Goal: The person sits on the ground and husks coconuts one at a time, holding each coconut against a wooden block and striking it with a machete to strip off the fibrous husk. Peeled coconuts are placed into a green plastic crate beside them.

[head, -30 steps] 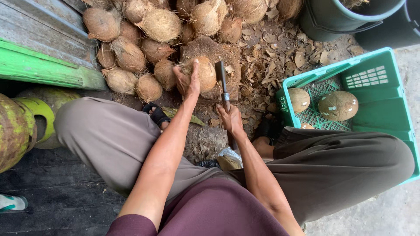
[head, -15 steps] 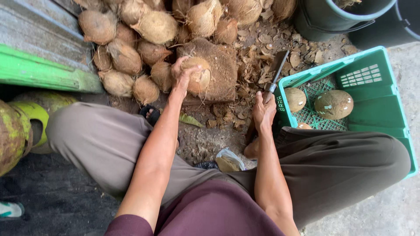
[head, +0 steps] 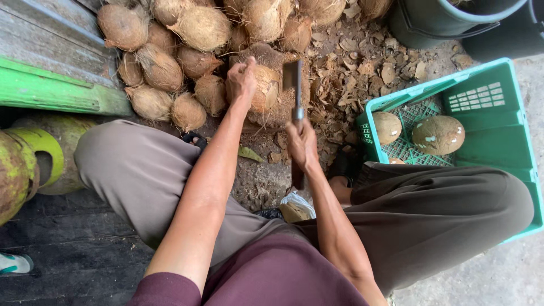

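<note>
My left hand (head: 241, 82) grips a brown husked coconut (head: 265, 86) and steadies it on a wooden chopping block (head: 283, 110). In my right hand (head: 300, 141) is a cleaver (head: 293, 79), its flat steel blade upright just right of the coconut and close to it. I sit with my knees spread on either side of the block. Husk chips (head: 362, 68) litter the ground around it.
A pile of husked coconuts (head: 170, 51) lies at the upper left. A green plastic crate (head: 498, 130) on the right holds two peeled coconuts (head: 437, 135). Dark buckets (head: 442, 22) stand at the top right. A green-edged board (head: 56, 93) and a yellow-green cylinder (head: 34, 164) are at left.
My right hand has swung the cleaver from the right, near the crate, back to the coconut on the block. My left hand has kept its hold on the coconut.
</note>
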`<state>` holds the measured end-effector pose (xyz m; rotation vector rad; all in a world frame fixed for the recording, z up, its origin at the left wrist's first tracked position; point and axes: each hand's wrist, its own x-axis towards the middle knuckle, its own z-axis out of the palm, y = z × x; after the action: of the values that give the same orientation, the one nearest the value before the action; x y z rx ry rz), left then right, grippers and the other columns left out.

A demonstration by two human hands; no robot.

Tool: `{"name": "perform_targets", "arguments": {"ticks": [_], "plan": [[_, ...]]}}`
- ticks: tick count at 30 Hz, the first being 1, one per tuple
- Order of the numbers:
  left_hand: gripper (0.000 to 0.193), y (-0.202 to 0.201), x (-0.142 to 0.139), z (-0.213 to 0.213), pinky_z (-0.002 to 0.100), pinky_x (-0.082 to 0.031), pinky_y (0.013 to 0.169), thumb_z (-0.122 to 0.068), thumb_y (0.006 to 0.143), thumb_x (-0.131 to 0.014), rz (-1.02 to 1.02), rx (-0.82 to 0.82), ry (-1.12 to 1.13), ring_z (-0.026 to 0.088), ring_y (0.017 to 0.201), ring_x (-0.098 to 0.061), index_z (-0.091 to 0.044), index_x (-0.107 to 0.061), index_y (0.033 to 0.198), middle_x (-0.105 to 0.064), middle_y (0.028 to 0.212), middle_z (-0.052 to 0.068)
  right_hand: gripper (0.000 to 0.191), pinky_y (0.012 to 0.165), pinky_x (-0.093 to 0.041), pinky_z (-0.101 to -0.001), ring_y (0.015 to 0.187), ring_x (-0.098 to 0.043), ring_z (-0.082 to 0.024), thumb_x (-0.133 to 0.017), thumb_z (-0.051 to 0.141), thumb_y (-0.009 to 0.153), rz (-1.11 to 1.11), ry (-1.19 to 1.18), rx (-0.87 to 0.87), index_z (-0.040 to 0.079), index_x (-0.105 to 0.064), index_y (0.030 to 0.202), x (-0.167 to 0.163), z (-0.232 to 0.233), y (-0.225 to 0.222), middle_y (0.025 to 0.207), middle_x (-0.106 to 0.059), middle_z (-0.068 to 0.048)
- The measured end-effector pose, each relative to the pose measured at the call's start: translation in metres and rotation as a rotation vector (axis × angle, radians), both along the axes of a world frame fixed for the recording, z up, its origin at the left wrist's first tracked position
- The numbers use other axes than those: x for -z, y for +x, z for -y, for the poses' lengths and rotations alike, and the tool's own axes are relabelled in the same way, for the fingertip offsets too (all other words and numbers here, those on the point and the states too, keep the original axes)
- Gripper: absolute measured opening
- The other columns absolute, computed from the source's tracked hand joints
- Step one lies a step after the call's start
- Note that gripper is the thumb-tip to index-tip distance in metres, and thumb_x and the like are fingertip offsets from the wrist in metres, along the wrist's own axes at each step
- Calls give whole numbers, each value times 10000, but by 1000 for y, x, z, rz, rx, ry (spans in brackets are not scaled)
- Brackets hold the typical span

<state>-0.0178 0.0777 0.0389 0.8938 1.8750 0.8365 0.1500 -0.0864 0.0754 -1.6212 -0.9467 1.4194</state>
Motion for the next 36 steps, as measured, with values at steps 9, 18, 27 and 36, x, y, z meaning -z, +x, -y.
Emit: {"name": "perform_targets", "arguments": {"ticks": [9,18,27,36], "plan": [[349,11,-1,-12,312,-382,467,-350,1009,-531,-55,-49,-122,116,528,-451,-113,-538,753,-526,667,4,306,349,-416,-252,423,-452,-90,-572,330,1056,69,97,34,149,-460,836,-31,-11,-21,597,-491,22],[323,15,5,-10,304,-411,469,-289,1006,-542,-3,-83,-132,118,535,-468,-110,-496,741,-496,667,25,286,394,-429,-252,466,-487,-94,-597,309,1047,54,422,225,136,-490,846,-35,-9,-18,607,-509,16],[247,18,-8,-6,316,-386,514,-326,1022,-507,61,-141,-154,129,580,-472,-116,-518,891,-503,750,46,271,375,-413,-266,435,-481,-75,-622,295,1023,-137,336,202,93,-523,872,-25,-12,-11,569,-504,16],[207,23,-4,-2,318,-447,534,-320,1004,-482,43,-128,-70,128,630,-504,-116,-493,965,-505,801,51,319,392,-398,-280,471,-450,-92,-640,351,1029,126,100,37,91,-543,872,-11,-10,-19,625,-491,21]]}}
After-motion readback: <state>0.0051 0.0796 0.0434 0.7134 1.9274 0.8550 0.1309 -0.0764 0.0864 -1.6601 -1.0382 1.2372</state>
